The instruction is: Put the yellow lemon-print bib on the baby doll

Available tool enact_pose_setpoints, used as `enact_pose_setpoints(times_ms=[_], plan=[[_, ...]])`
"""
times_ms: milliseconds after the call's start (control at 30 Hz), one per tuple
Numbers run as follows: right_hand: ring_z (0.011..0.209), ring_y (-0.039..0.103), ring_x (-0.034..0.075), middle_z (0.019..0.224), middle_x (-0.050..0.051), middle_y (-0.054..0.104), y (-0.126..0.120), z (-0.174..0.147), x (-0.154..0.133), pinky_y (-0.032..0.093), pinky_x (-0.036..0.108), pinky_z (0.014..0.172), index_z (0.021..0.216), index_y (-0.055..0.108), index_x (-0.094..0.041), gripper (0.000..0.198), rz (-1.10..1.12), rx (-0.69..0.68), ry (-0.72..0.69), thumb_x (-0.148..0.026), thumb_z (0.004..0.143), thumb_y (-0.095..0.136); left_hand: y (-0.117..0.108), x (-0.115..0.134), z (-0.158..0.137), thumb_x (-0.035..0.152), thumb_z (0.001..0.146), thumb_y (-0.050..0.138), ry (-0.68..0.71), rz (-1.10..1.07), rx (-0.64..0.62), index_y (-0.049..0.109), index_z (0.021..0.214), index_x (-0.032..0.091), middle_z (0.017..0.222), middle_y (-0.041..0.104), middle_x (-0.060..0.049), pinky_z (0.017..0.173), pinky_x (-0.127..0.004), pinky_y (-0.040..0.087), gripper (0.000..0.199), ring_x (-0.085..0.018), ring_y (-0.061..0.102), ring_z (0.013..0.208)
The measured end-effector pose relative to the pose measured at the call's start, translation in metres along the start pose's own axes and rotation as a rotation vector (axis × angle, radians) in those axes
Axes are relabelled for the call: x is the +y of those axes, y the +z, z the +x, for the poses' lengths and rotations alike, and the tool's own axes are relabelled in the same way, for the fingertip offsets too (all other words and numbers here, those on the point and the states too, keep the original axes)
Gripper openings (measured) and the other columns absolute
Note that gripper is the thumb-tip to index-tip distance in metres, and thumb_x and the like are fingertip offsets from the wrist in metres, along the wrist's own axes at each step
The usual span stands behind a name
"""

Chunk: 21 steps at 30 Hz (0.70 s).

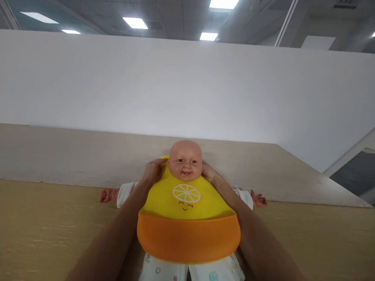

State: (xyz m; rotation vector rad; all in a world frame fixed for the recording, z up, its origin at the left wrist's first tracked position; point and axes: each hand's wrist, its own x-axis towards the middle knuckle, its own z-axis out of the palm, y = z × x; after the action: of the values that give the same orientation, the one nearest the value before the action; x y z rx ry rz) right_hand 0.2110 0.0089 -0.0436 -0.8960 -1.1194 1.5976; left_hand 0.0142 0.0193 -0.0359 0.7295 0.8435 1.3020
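Note:
A bald baby doll lies on its back in white patterned clothes, arms stretched out to both sides. Over its chest spreads a yellow bib with a lemon-slice print and an orange catch pocket. My left hand is closed on the bib's yellow neck strap beside the doll's head. On the other side, my right hand reaches in against the head and neck; its fingertips are hidden behind the doll, so what they hold does not show.
Beneath the doll is a wood-toned surface, with a paler greyish strip behind it. A white partition rises at the back. A dark grey item shows beyond the right edge.

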Motion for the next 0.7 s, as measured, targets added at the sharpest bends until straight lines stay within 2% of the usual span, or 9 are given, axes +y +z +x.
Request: enact_pose_setpoints(times_ms=[267,433,567,700], plan=[[0.098,0.062,0.03,0.082,0.005,0.071,0.0,-0.003,-0.002,0.05,0.042,0.083,0.074,0.069,-0.02,0.024,-0.1,0.035,-0.073,-0.037,0.057,0.07,-0.004,-0.006,0.003,0.017,0.056,0.071,-0.001,0.016,-0.05,0.064,0.058,0.018,0.056,0.062,0.002,0.057,-0.022,0.044,0.007,-0.012,0.057,0.055],[0.098,0.062,0.029,0.085,0.006,0.072,-0.001,-0.002,-0.001,0.049,0.042,0.085,0.075,0.069,-0.02,0.026,-0.094,0.041,-0.08,-0.037,0.056,0.071,-0.008,-0.009,0.006,0.013,0.054,0.071,0.031,0.019,-0.035,0.065,0.064,0.019,0.051,0.055,0.006,0.053,-0.019,0.039,0.013,-0.007,0.05,0.049],[0.098,0.062,0.029,0.085,0.007,0.071,-0.006,0.003,0.004,0.048,0.042,0.088,0.073,0.069,-0.02,0.026,-0.082,0.045,-0.094,-0.038,0.054,0.072,-0.008,-0.009,0.006,0.014,0.053,0.07,0.04,0.02,-0.048,0.065,0.064,0.019,0.053,0.056,0.005,0.052,-0.019,0.039,0.014,-0.007,0.049,0.049],[0.101,0.061,0.03,0.089,0.009,0.071,-0.016,0.011,0.009,0.047,0.044,0.089,0.075,0.069,-0.019,0.027,-0.247,0.081,-0.207,-0.042,0.062,0.068,-0.008,-0.009,0.008,0.017,0.055,0.069,0.052,0.036,-0.029,0.062,0.058,0.019,0.053,0.057,0.003,0.048,-0.019,0.036,0.008,-0.008,0.05,0.051]])
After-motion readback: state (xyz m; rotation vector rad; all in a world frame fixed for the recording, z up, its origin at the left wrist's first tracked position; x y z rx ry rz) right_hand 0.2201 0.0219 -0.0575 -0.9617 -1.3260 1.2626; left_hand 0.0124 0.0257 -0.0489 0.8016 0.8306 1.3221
